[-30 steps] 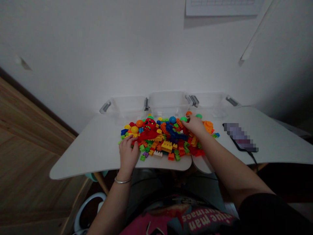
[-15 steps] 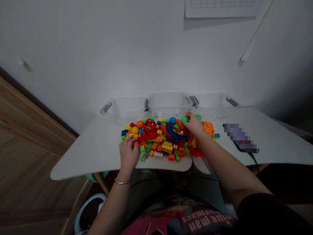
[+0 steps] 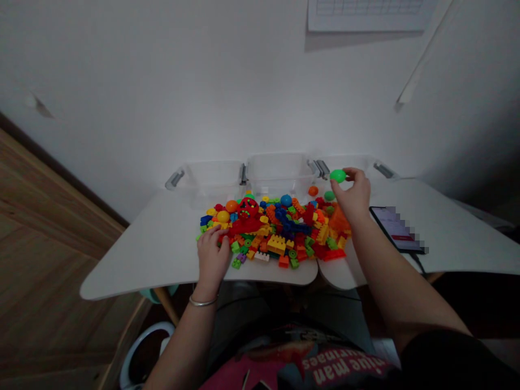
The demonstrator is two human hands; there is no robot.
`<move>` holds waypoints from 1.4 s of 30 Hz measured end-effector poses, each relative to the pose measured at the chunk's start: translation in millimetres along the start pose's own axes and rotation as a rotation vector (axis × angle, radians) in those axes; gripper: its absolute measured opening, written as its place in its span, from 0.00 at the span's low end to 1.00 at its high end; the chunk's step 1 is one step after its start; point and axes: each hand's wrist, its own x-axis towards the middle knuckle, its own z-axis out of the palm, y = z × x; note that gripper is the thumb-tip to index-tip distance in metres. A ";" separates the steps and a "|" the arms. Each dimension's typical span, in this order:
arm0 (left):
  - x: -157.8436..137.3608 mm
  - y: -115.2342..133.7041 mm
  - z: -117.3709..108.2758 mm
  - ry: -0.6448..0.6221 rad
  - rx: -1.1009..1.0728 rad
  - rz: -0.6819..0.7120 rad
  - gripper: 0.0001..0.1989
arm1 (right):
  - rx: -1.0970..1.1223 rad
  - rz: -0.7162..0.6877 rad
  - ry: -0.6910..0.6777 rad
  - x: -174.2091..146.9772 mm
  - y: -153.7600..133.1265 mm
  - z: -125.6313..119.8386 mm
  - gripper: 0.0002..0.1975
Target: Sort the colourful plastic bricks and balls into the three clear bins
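Note:
My right hand (image 3: 354, 194) pinches a green ball (image 3: 337, 176) between thumb and fingers, raised in front of the right clear bin (image 3: 353, 162). A second green ball (image 3: 329, 195) and an orange ball (image 3: 313, 191) lie below it at the pile's back edge. My left hand (image 3: 213, 250) rests with fingers spread at the front left of the pile, touching it beside a red toy piece (image 3: 246, 225). The heap of colourful building blocks (image 3: 277, 244) also holds a blue ball (image 3: 286, 200), another orange ball (image 3: 231, 206) and a yellow ball (image 3: 223, 216).
Clear plastic bins stand in a row against the wall: a left bin (image 3: 215, 173), a middle bin (image 3: 280, 165) and the right one. A phone (image 3: 396, 230) with a cable lies on the white table (image 3: 450, 233) at the right. The table's front edge has a gap near the middle.
My right hand has lifted the green ball off the pile and carried it right, up to the right bin. My left hand has stayed in place.

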 end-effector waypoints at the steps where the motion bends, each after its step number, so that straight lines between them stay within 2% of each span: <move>1: 0.1 0.0 0.1 0.002 0.000 0.002 0.15 | 0.014 -0.005 0.034 9.1 6.1 -0.4 0.21; 5: 0.5 -1.7 0.9 0.001 -0.003 0.010 0.15 | 0.065 0.033 0.057 43.3 30.8 5.0 0.22; 9: -0.1 -3.3 1.3 0.002 0.005 0.015 0.16 | 0.091 0.167 -0.023 59.1 43.7 14.1 0.21; 11: -0.5 -3.2 1.2 0.006 0.009 0.016 0.16 | 0.064 0.190 -0.081 59.8 44.0 16.9 0.22; 14: -0.6 -2.7 0.9 0.007 0.008 0.017 0.16 | -0.023 0.195 -0.174 57.8 41.0 19.1 0.23; 18: -0.1 -2.9 0.8 0.005 0.006 0.016 0.16 | -0.252 0.223 -0.349 56.7 37.6 21.2 0.23; 21: 0.2 -3.3 0.9 0.007 0.005 0.014 0.16 | -0.379 0.206 -0.421 56.6 36.8 22.3 0.23; 28: -0.5 -2.9 1.7 0.010 -0.001 0.005 0.16 | -0.455 0.184 -0.417 55.4 37.3 23.6 0.23; 33: -0.5 -3.2 1.7 0.006 -0.008 0.006 0.15 | -0.279 0.193 -0.383 55.3 41.1 21.7 0.20; 34: -0.5 -3.4 1.7 0.007 -0.008 0.009 0.15 | -0.218 0.176 -0.335 54.1 41.3 20.1 0.20; 36: -0.3 -3.4 1.4 0.007 -0.008 0.013 0.15 | -0.113 0.089 -0.151 49.6 39.9 16.0 0.19; 38: -0.4 -3.0 0.8 0.007 -0.006 0.015 0.15 | -0.061 -0.052 0.042 42.2 35.4 11.1 0.17; 39: -0.4 -2.6 0.4 0.008 -0.005 0.015 0.15 | -0.059 -0.128 0.090 37.5 32.0 8.7 0.15; 40: -0.5 -2.1 0.0 0.009 -0.005 0.016 0.15 | -0.067 -0.202 0.092 32.3 27.9 6.5 0.14; 42: -0.5 -0.8 -0.9 0.011 -0.005 0.017 0.15 | -0.109 -0.346 -0.016 21.0 18.4 3.4 0.13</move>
